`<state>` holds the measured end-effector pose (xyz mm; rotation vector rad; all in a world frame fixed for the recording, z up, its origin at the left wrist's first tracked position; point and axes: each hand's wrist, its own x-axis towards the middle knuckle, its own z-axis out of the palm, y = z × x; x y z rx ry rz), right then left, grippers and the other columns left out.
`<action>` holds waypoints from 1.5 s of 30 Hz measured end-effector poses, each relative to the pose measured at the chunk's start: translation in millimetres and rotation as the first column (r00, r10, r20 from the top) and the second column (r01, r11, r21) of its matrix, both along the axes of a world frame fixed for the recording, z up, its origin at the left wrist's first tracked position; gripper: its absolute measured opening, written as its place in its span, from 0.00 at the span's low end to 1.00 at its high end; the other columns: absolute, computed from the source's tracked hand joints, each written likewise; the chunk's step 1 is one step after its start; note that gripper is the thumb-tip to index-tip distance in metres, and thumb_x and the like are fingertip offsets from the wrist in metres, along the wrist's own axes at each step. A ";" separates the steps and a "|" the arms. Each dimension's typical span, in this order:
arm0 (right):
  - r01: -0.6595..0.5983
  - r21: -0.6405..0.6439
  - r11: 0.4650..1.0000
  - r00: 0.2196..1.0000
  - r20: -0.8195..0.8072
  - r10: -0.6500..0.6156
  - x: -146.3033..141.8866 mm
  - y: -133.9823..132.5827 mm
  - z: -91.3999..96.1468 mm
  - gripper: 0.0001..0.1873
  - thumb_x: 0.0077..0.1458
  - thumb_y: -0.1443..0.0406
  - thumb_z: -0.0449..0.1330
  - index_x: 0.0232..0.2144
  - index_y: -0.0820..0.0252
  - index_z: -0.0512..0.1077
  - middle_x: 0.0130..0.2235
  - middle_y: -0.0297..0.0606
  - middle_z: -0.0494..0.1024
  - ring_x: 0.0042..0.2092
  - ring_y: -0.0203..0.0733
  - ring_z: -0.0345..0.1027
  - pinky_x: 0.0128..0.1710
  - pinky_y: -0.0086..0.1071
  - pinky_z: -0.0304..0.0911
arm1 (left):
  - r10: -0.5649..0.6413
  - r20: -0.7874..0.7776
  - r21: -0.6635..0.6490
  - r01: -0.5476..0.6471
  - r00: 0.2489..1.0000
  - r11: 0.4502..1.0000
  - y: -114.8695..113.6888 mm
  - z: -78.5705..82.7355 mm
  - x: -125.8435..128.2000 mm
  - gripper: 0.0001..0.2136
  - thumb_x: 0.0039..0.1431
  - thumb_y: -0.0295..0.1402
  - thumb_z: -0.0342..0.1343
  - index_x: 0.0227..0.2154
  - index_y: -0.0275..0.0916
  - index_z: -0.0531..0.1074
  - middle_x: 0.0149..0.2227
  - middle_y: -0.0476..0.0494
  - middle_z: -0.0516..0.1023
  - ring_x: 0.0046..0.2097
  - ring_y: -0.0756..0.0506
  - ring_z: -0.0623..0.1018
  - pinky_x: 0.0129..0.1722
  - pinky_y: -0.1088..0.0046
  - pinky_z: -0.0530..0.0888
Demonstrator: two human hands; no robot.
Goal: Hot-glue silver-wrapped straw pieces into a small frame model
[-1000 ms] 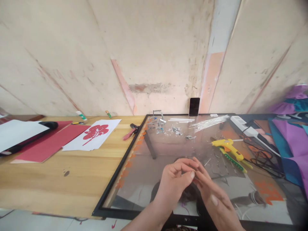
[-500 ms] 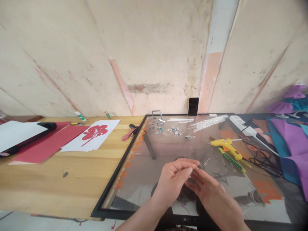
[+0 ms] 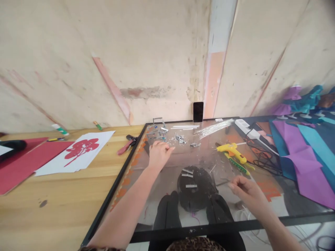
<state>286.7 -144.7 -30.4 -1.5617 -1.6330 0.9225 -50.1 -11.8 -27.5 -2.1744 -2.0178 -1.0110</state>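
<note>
My left hand (image 3: 159, 154) is stretched forward over the glass, fingers curled in a pinch. Whatever it may hold is hidden; the thin grey frame pieces (image 3: 158, 130) and a pile of small silver bits (image 3: 180, 139) are just beyond it. At the right, my right hand (image 3: 246, 191) is closed in a pinch, a thin dark grey strip (image 3: 222, 182) reaching out from its fingertips. Between the hands, short silver strips (image 3: 191, 186) lie on the glass. A yellow glue gun (image 3: 232, 152) and a green-handled tool (image 3: 237, 165) rest beyond my right hand.
The black-framed glass tabletop (image 3: 167, 167) bears a bundle of silver wires (image 3: 216, 128), white sticks (image 3: 185, 127) and a power strip (image 3: 248, 129) with cords. A phone (image 3: 198, 112) leans on the wall. Paper with a red flower (image 3: 82, 148) lies left; purple cloth (image 3: 303, 157) right.
My hands were together over the near glass and have parted. The left went forward and left, the right moved right. Short silver strips show where they were; the view turned slightly right.
</note>
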 end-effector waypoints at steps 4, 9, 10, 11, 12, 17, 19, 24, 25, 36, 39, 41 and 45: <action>-0.081 0.090 0.993 0.963 0.262 0.055 23.5 18.5 -2.6 0.13 0.55 0.55 0.54 0.28 0.55 0.73 0.30 0.35 0.74 0.33 0.40 0.66 0.31 0.32 0.61 | -0.017 -0.036 0.084 0.020 0.999 0.996 -4.5 -4.3 6.0 0.20 0.50 0.29 0.58 0.48 0.43 0.71 0.60 0.37 0.62 0.60 0.33 0.60 0.52 0.51 0.63; -0.210 0.126 0.970 0.853 0.508 0.118 24.3 48.7 -6.7 0.14 0.56 0.62 0.51 0.38 0.54 0.75 0.40 0.39 0.77 0.39 0.42 0.70 0.39 0.34 0.63 | -0.227 0.160 0.092 0.214 0.961 0.972 -28.4 3.3 28.7 0.08 0.58 0.34 0.53 0.35 0.41 0.76 0.36 0.44 0.79 0.41 0.44 0.75 0.44 0.66 0.70; -0.229 0.120 0.966 0.810 0.574 0.121 22.2 55.9 -6.9 0.14 0.56 0.63 0.50 0.37 0.54 0.75 0.41 0.39 0.77 0.39 0.42 0.70 0.40 0.33 0.63 | -0.233 0.185 0.078 0.222 0.955 0.972 -33.8 5.6 33.6 0.08 0.58 0.36 0.53 0.31 0.41 0.76 0.32 0.45 0.78 0.37 0.45 0.75 0.41 0.68 0.70; -0.241 0.108 0.964 0.764 0.634 0.120 19.7 63.2 -7.0 0.14 0.56 0.64 0.50 0.37 0.54 0.75 0.41 0.38 0.77 0.40 0.41 0.70 0.40 0.32 0.62 | -0.228 0.194 0.065 0.220 0.954 0.973 -38.9 7.9 38.4 0.09 0.56 0.39 0.55 0.27 0.41 0.76 0.28 0.45 0.77 0.34 0.45 0.75 0.39 0.68 0.70; -0.243 0.102 0.965 0.736 0.667 0.116 17.1 70.6 -7.0 0.13 0.56 0.65 0.50 0.36 0.55 0.75 0.41 0.38 0.77 0.41 0.41 0.70 0.40 0.31 0.62 | -0.210 0.203 0.065 0.201 0.956 0.978 -43.3 10.0 42.6 0.12 0.55 0.41 0.56 0.22 0.40 0.74 0.24 0.46 0.75 0.32 0.45 0.74 0.37 0.68 0.70; -0.208 0.070 0.976 0.652 0.754 0.085 8.5 97.9 -9.3 0.12 0.55 0.66 0.52 0.32 0.56 0.76 0.37 0.39 0.77 0.40 0.42 0.70 0.36 0.30 0.59 | -0.232 0.284 0.244 0.164 0.930 0.956 -53.3 11.5 50.5 0.09 0.58 0.36 0.53 0.35 0.40 0.76 0.47 0.41 0.75 0.49 0.42 0.72 0.51 0.63 0.66; -0.191 0.055 0.980 0.617 0.783 0.077 7.6 101.5 -11.1 0.12 0.55 0.66 0.52 0.31 0.56 0.75 0.36 0.39 0.77 0.39 0.42 0.70 0.34 0.31 0.58 | -0.251 0.334 0.273 0.162 0.909 0.948 -53.3 6.3 47.4 0.13 0.59 0.34 0.52 0.45 0.41 0.73 0.51 0.40 0.72 0.53 0.42 0.70 0.54 0.61 0.65; -0.156 0.026 0.987 0.544 0.836 0.064 0.8 101.0 -15.1 0.13 0.58 0.65 0.50 0.40 0.56 0.73 0.41 0.42 0.76 0.41 0.43 0.70 0.33 0.31 0.58 | -0.244 0.515 0.138 0.201 0.822 0.970 -52.1 -12.1 36.6 0.09 0.58 0.37 0.54 0.34 0.39 0.77 0.34 0.43 0.79 0.36 0.46 0.77 0.39 0.71 0.72; -0.153 0.015 0.988 0.530 0.845 0.069 -1.9 101.4 -15.9 0.13 0.59 0.64 0.50 0.40 0.56 0.72 0.42 0.42 0.75 0.41 0.43 0.70 0.34 0.31 0.59 | -0.231 0.529 0.123 0.196 0.816 0.973 -51.6 -15.1 35.0 0.09 0.57 0.37 0.54 0.33 0.39 0.77 0.32 0.43 0.79 0.34 0.47 0.76 0.37 0.72 0.72; -0.061 -0.159 0.985 0.426 0.889 0.169 -12.9 125.6 -25.0 0.20 0.58 0.59 0.56 0.51 0.61 0.65 0.51 0.42 0.69 0.47 0.42 0.67 0.45 0.43 0.66 | -0.252 0.409 0.137 0.215 0.877 0.967 -40.6 -34.3 32.6 0.08 0.58 0.35 0.54 0.28 0.39 0.76 0.29 0.46 0.78 0.32 0.48 0.74 0.36 0.73 0.69; -0.083 -0.143 0.986 0.449 0.878 0.165 -11.0 129.6 -21.4 0.15 0.58 0.61 0.55 0.46 0.63 0.69 0.46 0.43 0.72 0.44 0.42 0.69 0.42 0.41 0.66 | -0.245 0.402 0.122 0.214 0.882 0.969 -38.9 -37.7 32.6 0.08 0.58 0.34 0.54 0.29 0.40 0.76 0.30 0.46 0.78 0.34 0.48 0.74 0.38 0.73 0.69; -0.118 -0.097 0.988 0.486 0.862 0.142 -9.2 130.3 -15.2 0.09 0.57 0.66 0.55 0.33 0.65 0.73 0.35 0.44 0.76 0.38 0.44 0.71 0.37 0.38 0.65 | -0.238 0.410 0.114 0.209 0.881 0.971 -37.9 -38.6 32.1 0.07 0.57 0.33 0.54 0.30 0.40 0.76 0.31 0.46 0.78 0.35 0.48 0.74 0.39 0.72 0.69; -0.194 0.040 0.980 0.613 0.785 0.089 -5.6 126.3 2.8 0.10 0.53 0.67 0.52 0.25 0.61 0.72 0.28 0.40 0.76 0.32 0.42 0.70 0.31 0.33 0.59 | -0.230 0.484 0.091 0.214 0.844 0.973 -37.6 -37.6 32.3 0.07 0.57 0.33 0.53 0.31 0.39 0.77 0.33 0.45 0.79 0.36 0.47 0.75 0.40 0.72 0.69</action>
